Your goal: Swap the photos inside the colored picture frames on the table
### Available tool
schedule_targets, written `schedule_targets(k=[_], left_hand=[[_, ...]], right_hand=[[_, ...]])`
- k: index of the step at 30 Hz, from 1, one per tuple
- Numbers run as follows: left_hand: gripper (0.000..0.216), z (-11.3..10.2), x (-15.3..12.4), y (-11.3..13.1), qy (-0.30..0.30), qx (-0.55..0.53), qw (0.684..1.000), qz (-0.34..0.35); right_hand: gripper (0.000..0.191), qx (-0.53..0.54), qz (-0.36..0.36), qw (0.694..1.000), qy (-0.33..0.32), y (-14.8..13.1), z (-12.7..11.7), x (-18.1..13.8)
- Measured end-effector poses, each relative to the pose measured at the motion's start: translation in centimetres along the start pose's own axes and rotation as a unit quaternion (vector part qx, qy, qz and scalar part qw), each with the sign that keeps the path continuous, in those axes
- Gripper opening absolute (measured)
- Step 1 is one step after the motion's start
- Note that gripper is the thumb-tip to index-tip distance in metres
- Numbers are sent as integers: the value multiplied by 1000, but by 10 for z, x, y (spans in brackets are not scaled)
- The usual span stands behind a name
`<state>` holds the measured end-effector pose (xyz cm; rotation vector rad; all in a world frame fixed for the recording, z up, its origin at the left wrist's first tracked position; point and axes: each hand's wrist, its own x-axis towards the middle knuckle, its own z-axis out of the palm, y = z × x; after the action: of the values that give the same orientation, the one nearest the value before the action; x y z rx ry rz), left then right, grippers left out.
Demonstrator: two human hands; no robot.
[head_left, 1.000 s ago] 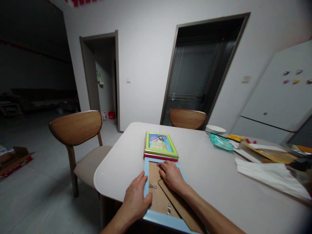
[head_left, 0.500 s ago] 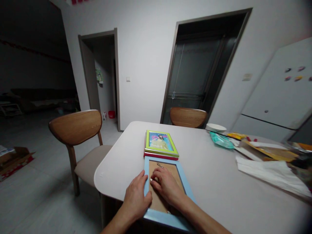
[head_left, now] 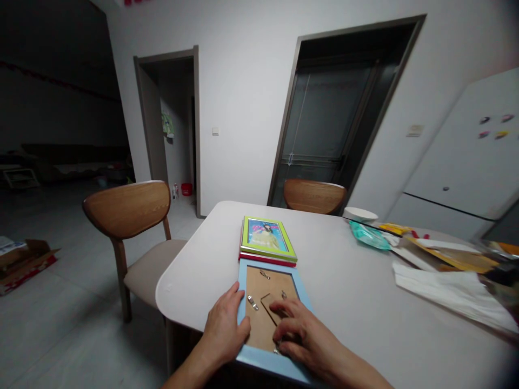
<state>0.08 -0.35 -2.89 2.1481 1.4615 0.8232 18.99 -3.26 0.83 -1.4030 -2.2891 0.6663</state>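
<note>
A light blue picture frame point(head_left: 302, 286) lies face down on the table, its brown backing board point(head_left: 259, 329) upward. Metal turn clips sit around the board: one at the top point(head_left: 265, 274), one at the left point(head_left: 252, 302), others partly behind my right hand. A cut outline marks the board's middle. My left hand point(head_left: 225, 324) grips the frame's left border, thumb on top and fingers along the outer edge. My right hand point(head_left: 302, 329) hovers over the board's lower right, fingers apart and bent, close to the bottom clip point(head_left: 276, 350); nothing shows in it.
Beyond the blue frame lies a green picture frame point(head_left: 290, 240) with a princess picture, stacked on a red one point(head_left: 279, 263). To the right are a white bowl point(head_left: 360, 214), a teal packet point(head_left: 368, 235) and white wrapping point(head_left: 446, 286). Wooden chairs point(head_left: 130, 210) stand around the table.
My right hand has moved from the left clip down and right toward the bottom clip, uncovering the board's middle. The left clip now shows. My left hand stays on the frame's border.
</note>
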Motion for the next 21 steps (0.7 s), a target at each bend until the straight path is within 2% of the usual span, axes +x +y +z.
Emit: schedule_targets(k=[6, 9, 14, 18, 21], left_hand=[[49, 1, -1, -1, 4, 3, 1000, 2], [49, 1, 0, -1, -2, -3, 1000, 0], [51, -3, 1, -1, -15, -17, 1000, -14], [48, -12, 5, 6, -5, -82, 996, -31], [36, -18, 10, 14, 24, -207, 978, -27]], right_hand=[[12, -14, 14, 997, 72, 9, 13, 2], [32, -36, 61, 991, 111, 12, 13, 3], [34, -54, 90, 988, 115, 11, 10, 10], [33, -52, 99, 983, 148, 3, 0, 13], [30, -50, 87, 982, 161, -12, -6, 14]])
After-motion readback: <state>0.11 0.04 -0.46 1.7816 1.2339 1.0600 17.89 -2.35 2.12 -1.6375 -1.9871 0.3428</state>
